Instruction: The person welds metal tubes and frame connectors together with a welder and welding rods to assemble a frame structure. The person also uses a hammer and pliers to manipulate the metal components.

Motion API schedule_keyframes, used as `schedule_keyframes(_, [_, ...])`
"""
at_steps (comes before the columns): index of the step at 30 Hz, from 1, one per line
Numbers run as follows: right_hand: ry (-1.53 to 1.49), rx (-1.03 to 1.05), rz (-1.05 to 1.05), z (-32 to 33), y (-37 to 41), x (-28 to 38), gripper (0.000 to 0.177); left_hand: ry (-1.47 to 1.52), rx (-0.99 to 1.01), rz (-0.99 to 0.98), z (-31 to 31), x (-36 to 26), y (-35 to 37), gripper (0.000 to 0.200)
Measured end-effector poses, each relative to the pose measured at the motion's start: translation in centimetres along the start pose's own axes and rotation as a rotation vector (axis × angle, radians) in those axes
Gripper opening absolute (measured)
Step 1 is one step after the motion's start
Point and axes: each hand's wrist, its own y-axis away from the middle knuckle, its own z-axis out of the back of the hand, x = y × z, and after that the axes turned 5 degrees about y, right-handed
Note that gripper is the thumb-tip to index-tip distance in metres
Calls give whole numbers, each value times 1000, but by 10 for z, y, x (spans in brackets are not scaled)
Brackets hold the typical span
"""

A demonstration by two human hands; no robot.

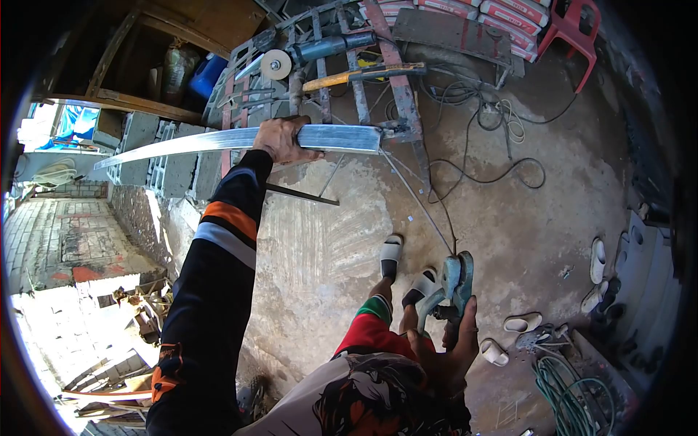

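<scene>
My left hand [282, 139] is closed around a long, shiny rectangular metal tube [338, 136], near its right end, over a metal slatted frame [361, 102]. The tube stretches away to the left, past grey hollow blocks. Low in front of my body, my right hand [458, 345] is closed on a worn teal welding electrode holder [456, 280]. A thin grey rod [418, 198] runs from its jaws up toward the tube's right end. An angle grinder [327, 48] with a round disc and a hammer [363, 75] with an orange-yellow handle lie on the frame.
Dark cables [472, 109] curl across the concrete floor on the right. A red plastic chair [571, 36] stands at the back beside stacked sacks [512, 22]. Hollow blocks [138, 142] line the left. Slippers [523, 322] and a coiled green hose [563, 396] lie lower right.
</scene>
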Motion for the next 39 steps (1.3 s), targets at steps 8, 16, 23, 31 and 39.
schedule_keyframes(8, [-71,-14,-31,-1,1,1,103,-3,-10,0,-4,4,-1,80])
schedule_keyframes(16, [-24,-21,27,-4,0,-5,107,-16,-12,-11,-2,1,-1,77])
schedule_keyframes(23, [-7,-25,106,-2,-6,-2,106,-83,-56,84,-5,-4,-3,73])
schedule_keyframes(31, [19,3,97,-1,-4,-3,106,-94,-131,-74,-36,38,-13,66])
schedule_keyframes(39, [-317,-151,-134,-19,11,-6,108,2,-118,-34,-6,3,1,71])
